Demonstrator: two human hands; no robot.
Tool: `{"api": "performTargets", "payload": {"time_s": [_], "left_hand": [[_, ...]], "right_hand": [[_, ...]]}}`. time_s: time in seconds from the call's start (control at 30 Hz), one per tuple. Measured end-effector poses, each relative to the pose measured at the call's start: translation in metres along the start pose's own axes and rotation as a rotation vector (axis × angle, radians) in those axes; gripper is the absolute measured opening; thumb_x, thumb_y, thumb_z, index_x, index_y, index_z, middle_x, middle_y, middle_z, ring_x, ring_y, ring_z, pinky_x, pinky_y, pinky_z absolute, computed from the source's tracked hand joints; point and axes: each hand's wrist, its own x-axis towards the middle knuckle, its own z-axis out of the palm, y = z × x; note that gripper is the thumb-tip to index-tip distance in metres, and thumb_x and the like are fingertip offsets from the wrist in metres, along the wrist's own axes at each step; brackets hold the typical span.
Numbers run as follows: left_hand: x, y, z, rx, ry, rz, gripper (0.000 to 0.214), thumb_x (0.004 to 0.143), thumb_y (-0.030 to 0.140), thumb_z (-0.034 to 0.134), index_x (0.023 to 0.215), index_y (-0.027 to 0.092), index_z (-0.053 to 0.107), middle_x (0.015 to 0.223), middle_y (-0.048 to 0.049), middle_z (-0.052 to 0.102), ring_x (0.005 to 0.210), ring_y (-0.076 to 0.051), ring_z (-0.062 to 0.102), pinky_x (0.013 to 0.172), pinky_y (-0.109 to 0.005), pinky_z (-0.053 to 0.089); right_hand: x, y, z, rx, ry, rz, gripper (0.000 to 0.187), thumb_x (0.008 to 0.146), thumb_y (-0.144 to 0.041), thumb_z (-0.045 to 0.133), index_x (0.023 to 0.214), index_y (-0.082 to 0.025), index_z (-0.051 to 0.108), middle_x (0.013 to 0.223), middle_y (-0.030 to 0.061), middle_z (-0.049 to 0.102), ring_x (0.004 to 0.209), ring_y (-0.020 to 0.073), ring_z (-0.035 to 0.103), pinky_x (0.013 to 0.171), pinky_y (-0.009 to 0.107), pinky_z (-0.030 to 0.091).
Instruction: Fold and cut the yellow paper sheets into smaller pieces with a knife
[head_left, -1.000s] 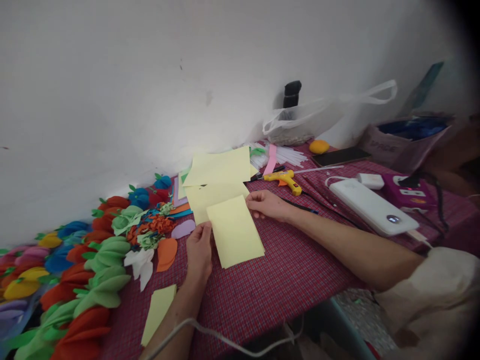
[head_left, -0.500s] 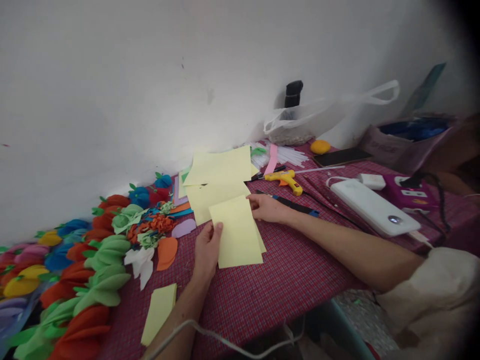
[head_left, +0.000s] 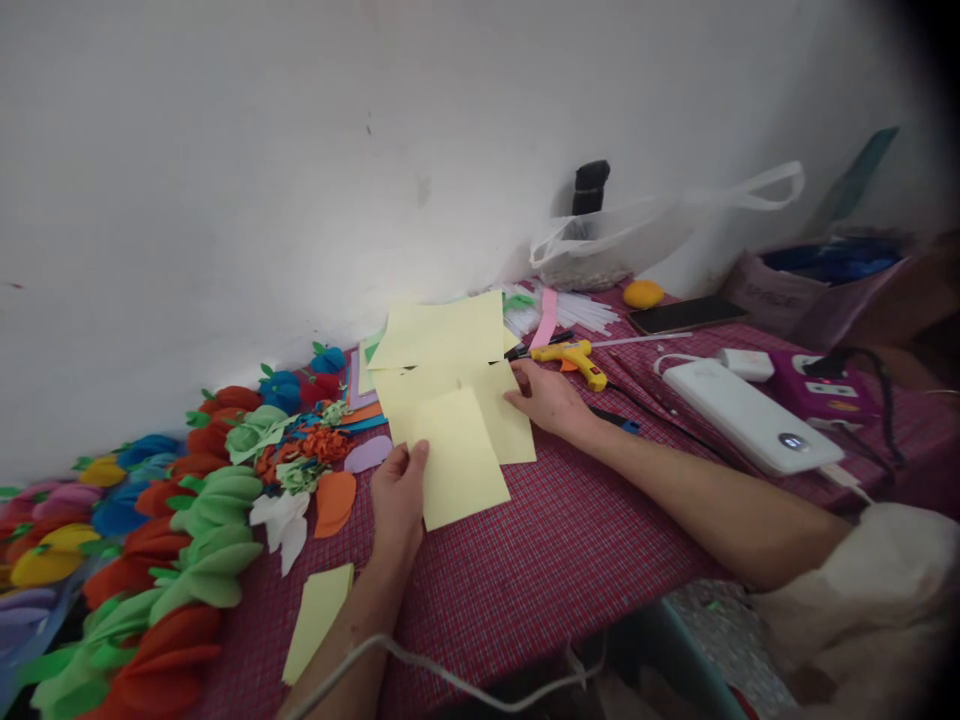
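Yellow sheet [head_left: 461, 465] is held over a red checked cloth [head_left: 555, 540], at the centre of the clock; whether the cloth is touched by it cannot be told. Nearest, at six o'clock, a white cord [head_left: 382, 640] is looped across the left forearm [head_left: 360, 610]. At eight o'clock, a small pile of yellow strips [head_left: 318, 620] is partly covered by that forearm. Between eight and nine, the sheet's left edge is gripped narrowly by the left hand [head_left: 397, 495], with the thumb laid on top and the fingers beneath hidden. At two o'clock, a second sheet [head_left: 514, 420], partly overlapped by the first, is pinched near its upper right corner by the right hand [head_left: 551, 400]. Towards nine, an orange cutout [head_left: 334, 503] is laid on the cloth, and bright petalled ornaments [head_left: 217, 505] are spread from eight to ten. At three, a white power bank [head_left: 750, 415] is set near a purple socket box [head_left: 821, 385]. Beyond the right hand, at two, a yellow glue gun [head_left: 566, 354] is laid. Farther off, larger yellow sheets [head_left: 442, 335] are spread at twelve, a black phone [head_left: 686, 314] is placed at two, and white sticks [head_left: 592, 313] are heaped between one and two, near a clear plastic bag [head_left: 589, 272].
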Motion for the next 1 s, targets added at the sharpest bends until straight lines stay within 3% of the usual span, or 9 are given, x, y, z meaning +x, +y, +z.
{"api": "performTargets", "payload": {"time_s": [0.1, 0.2, 0.27, 0.37, 0.43, 0.57, 0.73, 0.83, 1.0], "left_hand": [[0.001, 0.006, -0.002, -0.093, 0.063, 0.019, 0.024, 0.067, 0.034, 0.068, 0.081, 0.015, 0.061, 0.065, 0.0017, 0.065, 0.057, -0.012, 0.06, 0.057, -0.024, 0.047], [0.001, 0.009, -0.001, -0.144, 0.063, 0.024, 0.024, 0.067, 0.034, 0.068, 0.081, 0.016, 0.061, 0.066, 0.0014, 0.066, 0.058, -0.012, 0.061, 0.058, -0.023, 0.047], [-0.001, 0.008, 0.001, -0.159, 0.035, 0.018, 0.023, 0.068, 0.034, 0.068, 0.082, 0.016, 0.061, 0.069, 0.0008, 0.066, 0.059, -0.012, 0.061, 0.058, -0.023, 0.047], [-0.006, 0.005, 0.004, -0.142, -0.045, 0.004, 0.025, 0.07, 0.034, 0.067, 0.086, 0.016, 0.063, 0.075, -0.0008, 0.068, 0.061, -0.012, 0.061, 0.061, -0.024, 0.048], [-0.008, 0.003, 0.005, -0.108, -0.115, -0.026, 0.028, 0.071, 0.035, 0.066, 0.09, 0.015, 0.064, 0.079, -0.0025, 0.069, 0.062, -0.013, 0.062, 0.062, -0.025, 0.048], [-0.01, 0.003, 0.003, -0.079, -0.262, -0.093, 0.032, 0.07, 0.033, 0.067, 0.096, 0.014, 0.065, 0.086, -0.006, 0.069, 0.071, -0.017, 0.063, 0.066, -0.029, 0.049], [-0.007, 0.005, -0.001, -0.124, -0.32, -0.127, 0.031, 0.069, 0.028, 0.068, 0.097, 0.015, 0.066, 0.091, -0.0078, 0.069, 0.079, -0.02, 0.064, 0.071, -0.031, 0.049], [-0.006, 0.008, -0.001, -0.128, -0.372, -0.081, 0.033, 0.068, 0.025, 0.068, 0.1, 0.018, 0.066, 0.095, -0.0074, 0.069, 0.085, -0.02, 0.063, 0.076, -0.031, 0.048], [-0.005, 0.01, -0.002, -0.027, -0.384, -0.022, 0.03, 0.066, 0.023, 0.069, 0.095, 0.019, 0.069, 0.098, -0.0075, 0.068, 0.091, -0.021, 0.061, 0.082, -0.03, 0.046]], "right_hand": [[0.0, -0.002, -0.003, -0.025, 0.077, -0.053, 0.038, 0.071, -0.026, 0.056, 0.108, -0.016, 0.053, 0.096, 0.0094, 0.059, 0.083, 0.0211, 0.054, 0.07, 0.032, 0.039], [-0.003, -0.014, -0.005, 0.169, 0.091, -0.082, 0.034, 0.077, -0.036, 0.053, 0.104, -0.015, 0.055, 0.099, 0.0099, 0.059, 0.083, 0.0188, 0.053, 0.072, 0.032, 0.04], [-0.007, -0.023, -0.004, 0.415, -0.11, -0.055, 0.031, 0.081, -0.041, 0.046, 0.097, -0.016, 0.056, 0.086, 0.0069, 0.061, 0.07, 0.0144, 0.053, 0.062, 0.028, 0.041], [-0.015, -0.032, 0.001, 0.687, -0.503, -0.002, 0.027, 0.08, -0.041, 0.049, 0.078, -0.015, 0.057, 0.063, 0.0009, 0.056, 0.051, 0.0088, 0.045, 0.046, 0.022, 0.034], [-0.017, -0.034, 0.003, 0.768, -0.606, 0.033, 0.024, 0.077, -0.037, 0.054, 0.07, -0.014, 0.056, 0.055, -0.002, 0.05, 0.045, 0.0059, 0.038, 0.042, 0.02, 0.029], [-0.016, -0.03, 0.0, 0.844, -0.578, 0.079, 0.022, 0.075, -0.034, 0.058, 0.065, -0.014, 0.057, 0.05, -0.0039, 0.046, 0.042, 0.0046, 0.035, 0.04, 0.02, 0.026], [-0.011, -0.026, -0.008, 0.88, -0.585, 0.053, 0.013, 0.072, -0.025, 0.059, 0.072, -0.015, 0.065, 0.05, -0.0036, 0.049, 0.044, 0.0053, 0.037, 0.042, 0.02, 0.029], [-0.01, -0.024, -0.01, 0.856, -0.576, 0.028, 0.021, 0.071, -0.017, 0.053, 0.085, -0.018, 0.069, 0.056, -0.0027, 0.055, 0.046, 0.0056, 0.038, 0.044, 0.019, 0.031], [-0.011, -0.023, -0.015, 0.75, -0.618, -0.008, 0.025, 0.074, -0.017, 0.05, 0.088, -0.022, 0.07, 0.07, -0.0004, 0.064, 0.056, 0.0097, 0.049, 0.051, 0.022, 0.039]]}}
